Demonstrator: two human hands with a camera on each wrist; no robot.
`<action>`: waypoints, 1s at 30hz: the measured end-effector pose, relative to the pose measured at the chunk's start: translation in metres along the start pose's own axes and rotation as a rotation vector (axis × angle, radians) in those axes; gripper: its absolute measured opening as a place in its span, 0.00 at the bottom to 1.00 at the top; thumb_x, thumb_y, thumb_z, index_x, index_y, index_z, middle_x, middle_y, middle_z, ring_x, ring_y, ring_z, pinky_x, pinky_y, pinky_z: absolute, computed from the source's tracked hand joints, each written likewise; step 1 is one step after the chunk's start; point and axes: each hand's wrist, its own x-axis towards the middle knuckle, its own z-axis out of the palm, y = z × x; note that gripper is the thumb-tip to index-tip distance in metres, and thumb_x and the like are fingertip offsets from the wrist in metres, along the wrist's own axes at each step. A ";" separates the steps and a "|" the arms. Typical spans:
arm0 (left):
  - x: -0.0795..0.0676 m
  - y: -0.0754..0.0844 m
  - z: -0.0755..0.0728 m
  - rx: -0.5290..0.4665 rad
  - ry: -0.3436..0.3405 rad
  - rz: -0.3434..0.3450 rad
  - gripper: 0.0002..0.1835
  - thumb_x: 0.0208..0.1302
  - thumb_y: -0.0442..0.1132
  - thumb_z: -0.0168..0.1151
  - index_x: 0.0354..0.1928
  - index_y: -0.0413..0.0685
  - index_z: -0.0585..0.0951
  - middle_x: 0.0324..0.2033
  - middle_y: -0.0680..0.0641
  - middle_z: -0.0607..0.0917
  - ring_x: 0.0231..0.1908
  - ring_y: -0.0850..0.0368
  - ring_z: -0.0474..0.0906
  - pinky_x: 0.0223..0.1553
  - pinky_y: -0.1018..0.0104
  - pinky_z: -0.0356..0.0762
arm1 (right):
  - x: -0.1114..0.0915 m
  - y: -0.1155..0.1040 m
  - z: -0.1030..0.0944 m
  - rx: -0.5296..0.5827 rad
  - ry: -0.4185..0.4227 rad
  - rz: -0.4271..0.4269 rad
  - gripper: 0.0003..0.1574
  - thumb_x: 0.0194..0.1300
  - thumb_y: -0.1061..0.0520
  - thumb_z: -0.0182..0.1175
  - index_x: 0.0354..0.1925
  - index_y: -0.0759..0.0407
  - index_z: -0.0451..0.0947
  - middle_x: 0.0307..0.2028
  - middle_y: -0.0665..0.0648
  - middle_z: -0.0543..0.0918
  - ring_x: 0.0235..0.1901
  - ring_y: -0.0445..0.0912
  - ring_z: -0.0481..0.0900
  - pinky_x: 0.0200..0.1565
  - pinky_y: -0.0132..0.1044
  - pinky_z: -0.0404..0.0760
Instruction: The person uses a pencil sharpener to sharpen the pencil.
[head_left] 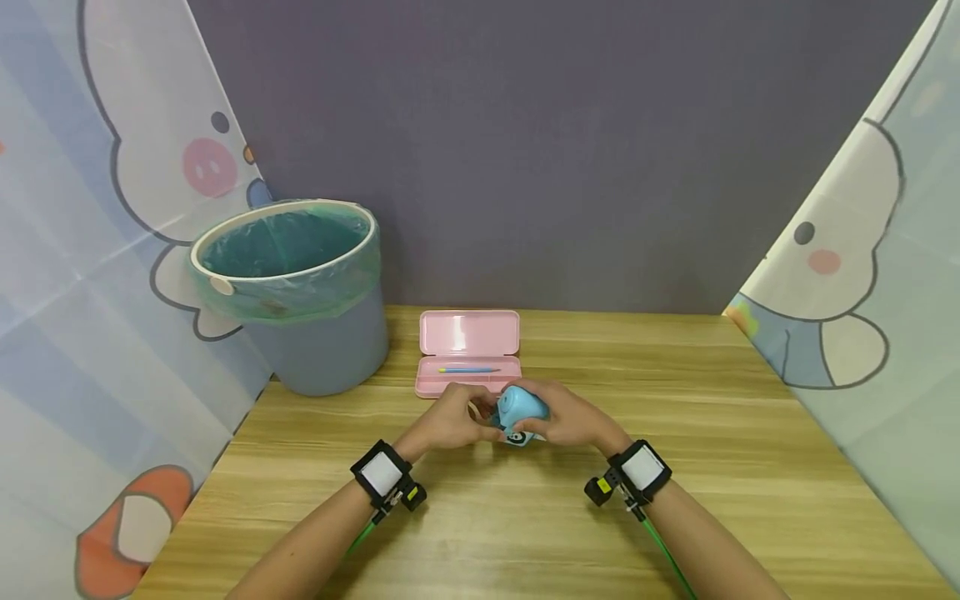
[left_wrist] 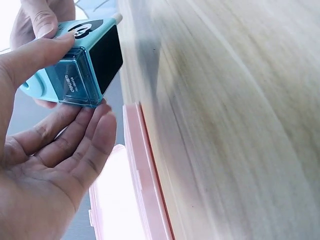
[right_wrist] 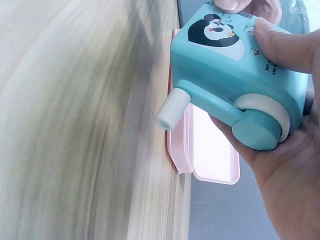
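A light-blue crank pencil sharpener (head_left: 522,405) with a panda picture is held up over the table between both hands. My right hand (head_left: 573,417) grips its body from the side, thumb across the panda face in the right wrist view. The crank (right_wrist: 212,102) with its white knob (right_wrist: 172,109) sticks out there. My left hand (head_left: 450,418) pinches the sharpener's clear blue shavings drawer (left_wrist: 75,82), thumb above and fingertips below. The drawer sits in the body, and its contents cannot be made out. The sharpener's black base (left_wrist: 107,60) faces sideways in the left wrist view.
Just behind the hands lies an open pink pencil case (head_left: 468,333) with a blue pencil (head_left: 468,370) in it. A grey bin (head_left: 322,350) lined with a green bag stands at the back left. A dark wall (head_left: 555,167) closes off the wooden table (head_left: 637,358) behind.
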 end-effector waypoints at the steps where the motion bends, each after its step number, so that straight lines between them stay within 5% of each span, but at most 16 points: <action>1: 0.000 0.001 -0.001 -0.004 -0.002 0.006 0.17 0.51 0.42 0.82 0.43 0.51 0.87 0.39 0.47 0.89 0.39 0.54 0.84 0.41 0.67 0.83 | 0.000 0.000 -0.001 0.004 0.001 -0.003 0.30 0.68 0.44 0.68 0.64 0.45 0.72 0.51 0.47 0.83 0.49 0.41 0.82 0.51 0.39 0.83; 17: -0.005 0.007 -0.005 0.012 0.004 0.061 0.17 0.53 0.43 0.81 0.44 0.51 0.86 0.38 0.53 0.90 0.36 0.61 0.85 0.38 0.69 0.84 | -0.005 -0.006 -0.006 0.044 -0.007 -0.024 0.30 0.70 0.43 0.66 0.66 0.44 0.71 0.52 0.47 0.83 0.49 0.41 0.82 0.51 0.39 0.83; 30: -0.012 0.007 -0.008 0.001 0.035 0.050 0.17 0.52 0.41 0.80 0.41 0.44 0.85 0.34 0.49 0.88 0.37 0.57 0.85 0.37 0.70 0.85 | -0.005 -0.007 -0.007 0.024 -0.017 -0.035 0.34 0.69 0.45 0.67 0.68 0.53 0.71 0.53 0.52 0.83 0.48 0.42 0.82 0.49 0.37 0.83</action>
